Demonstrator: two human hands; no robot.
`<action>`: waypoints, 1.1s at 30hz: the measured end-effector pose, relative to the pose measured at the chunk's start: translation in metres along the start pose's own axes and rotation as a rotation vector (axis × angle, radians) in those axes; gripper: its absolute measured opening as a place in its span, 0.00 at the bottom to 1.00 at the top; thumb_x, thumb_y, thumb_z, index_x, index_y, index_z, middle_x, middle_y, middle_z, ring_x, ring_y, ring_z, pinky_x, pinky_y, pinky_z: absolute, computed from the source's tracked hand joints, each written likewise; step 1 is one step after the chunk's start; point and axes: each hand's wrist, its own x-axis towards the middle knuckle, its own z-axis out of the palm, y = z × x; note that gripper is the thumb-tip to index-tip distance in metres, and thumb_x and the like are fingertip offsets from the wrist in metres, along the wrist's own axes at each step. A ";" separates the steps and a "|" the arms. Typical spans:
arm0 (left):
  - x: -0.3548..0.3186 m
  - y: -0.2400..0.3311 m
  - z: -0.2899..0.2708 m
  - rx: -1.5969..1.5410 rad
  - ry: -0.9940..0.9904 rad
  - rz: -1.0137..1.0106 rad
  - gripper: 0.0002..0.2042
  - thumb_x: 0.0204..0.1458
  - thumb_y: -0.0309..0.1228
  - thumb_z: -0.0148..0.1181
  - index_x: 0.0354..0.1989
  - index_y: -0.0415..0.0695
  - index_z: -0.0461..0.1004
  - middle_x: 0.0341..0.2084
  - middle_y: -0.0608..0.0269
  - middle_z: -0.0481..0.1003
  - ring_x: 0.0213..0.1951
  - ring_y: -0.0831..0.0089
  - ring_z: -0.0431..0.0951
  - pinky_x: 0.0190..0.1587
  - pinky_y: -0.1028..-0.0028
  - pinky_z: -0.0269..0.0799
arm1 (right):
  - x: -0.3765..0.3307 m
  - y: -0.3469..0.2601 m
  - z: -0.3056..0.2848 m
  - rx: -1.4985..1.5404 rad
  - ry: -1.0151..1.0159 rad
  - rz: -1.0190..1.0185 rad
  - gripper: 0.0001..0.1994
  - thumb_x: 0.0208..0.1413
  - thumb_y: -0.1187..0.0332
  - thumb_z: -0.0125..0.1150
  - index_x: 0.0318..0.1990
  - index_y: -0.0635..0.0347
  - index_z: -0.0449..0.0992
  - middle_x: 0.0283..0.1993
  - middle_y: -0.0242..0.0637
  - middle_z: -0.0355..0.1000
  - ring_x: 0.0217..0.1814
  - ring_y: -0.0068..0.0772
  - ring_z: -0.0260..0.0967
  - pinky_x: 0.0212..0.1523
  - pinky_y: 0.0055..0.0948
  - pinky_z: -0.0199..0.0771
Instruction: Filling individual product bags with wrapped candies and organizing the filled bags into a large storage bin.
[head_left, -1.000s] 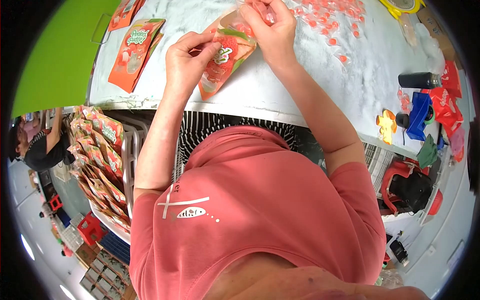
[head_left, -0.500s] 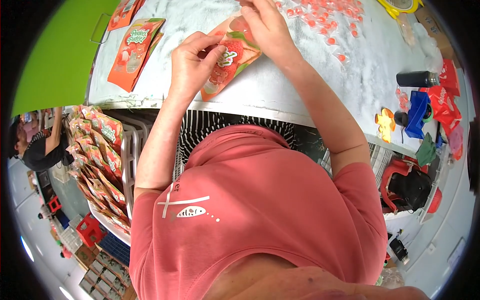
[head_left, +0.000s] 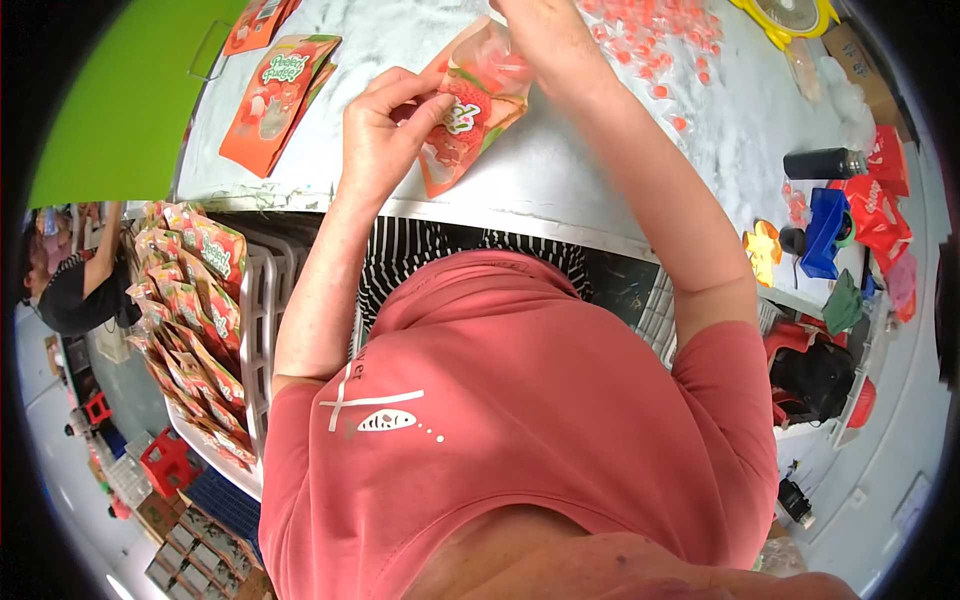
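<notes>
On the white table (head_left: pixel 600 170) — both hands grip the orange pouch (head_left: pixel 462 125).

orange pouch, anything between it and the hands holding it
Nothing visible. The left hand pinches the orange pouch directly at its side edge, and the right hand is at its open top. The loose red candies lie apart on the table.

Both bare forearms stretched forward and up, elbows bent. Left hand (head_left: pixel 385 130) curled, thumb and fingers pinched shut. Right hand (head_left: pixel 545 40) closed, partly cropped.
</notes>
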 end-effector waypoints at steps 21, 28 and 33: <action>-0.027 0.000 -0.016 -0.315 0.268 0.109 0.14 0.55 0.23 0.62 0.50 0.41 0.79 0.37 0.66 0.75 0.39 0.80 0.76 0.40 0.82 0.73 | -0.059 -0.086 0.009 -1.358 -0.645 -0.524 0.07 0.52 0.69 0.62 0.39 0.58 0.79 0.38 0.33 0.76 0.41 0.39 0.75 0.57 0.44 0.74; -0.022 -0.022 -0.045 -0.413 -0.181 -0.237 0.15 0.60 0.35 0.61 0.47 0.36 0.79 0.37 0.64 0.80 0.39 0.82 0.76 0.43 0.79 0.73 | -0.069 -0.108 0.015 -1.197 -0.822 -0.695 0.10 0.49 0.70 0.65 0.40 0.59 0.79 0.39 0.33 0.76 0.41 0.38 0.75 0.55 0.40 0.76; -0.043 0.000 -0.022 -0.473 -0.060 -0.187 0.14 0.62 0.34 0.59 0.48 0.36 0.79 0.37 0.64 0.80 0.36 0.82 0.76 0.40 0.80 0.73 | -0.076 -0.138 0.026 -1.254 -0.982 -0.224 0.13 0.47 0.62 0.70 0.31 0.62 0.75 0.35 0.39 0.75 0.38 0.44 0.74 0.38 0.40 0.73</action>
